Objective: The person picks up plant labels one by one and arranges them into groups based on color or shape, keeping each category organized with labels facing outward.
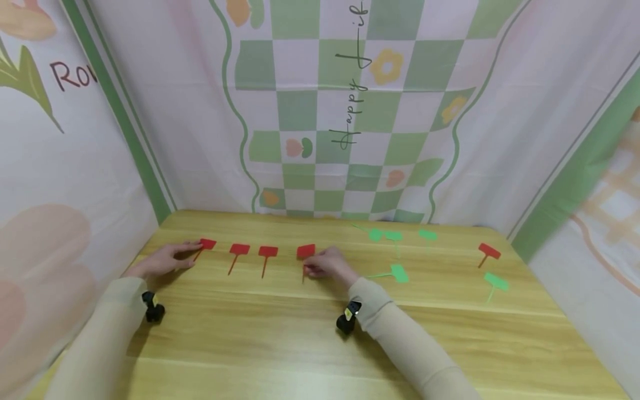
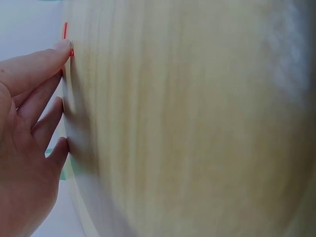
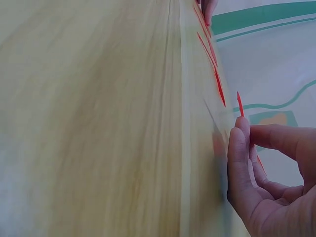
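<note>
My right hand (image 1: 327,263) pinches a red T-shaped plant label (image 1: 306,251) between thumb and fingers. In the right wrist view the stem of this label (image 3: 240,103) sticks out past the fingertips, raised off the wooden table (image 3: 113,123). At the left, the fairly straight fingers of my left hand (image 1: 167,260) touch the leftmost red plant label (image 1: 208,243), which lies on the table. Between the hands lie two more red labels, one nearer the left hand (image 1: 240,249) and one nearer the right (image 1: 268,251), heads away from me and stems toward me.
Right of my right hand lies a green label (image 1: 399,273) turned sideways, with several more green ones (image 1: 394,236) behind it. Farther right are a red label (image 1: 490,250) and a green label (image 1: 496,281). A patterned curtain (image 1: 330,111) hangs along the table's back edge.
</note>
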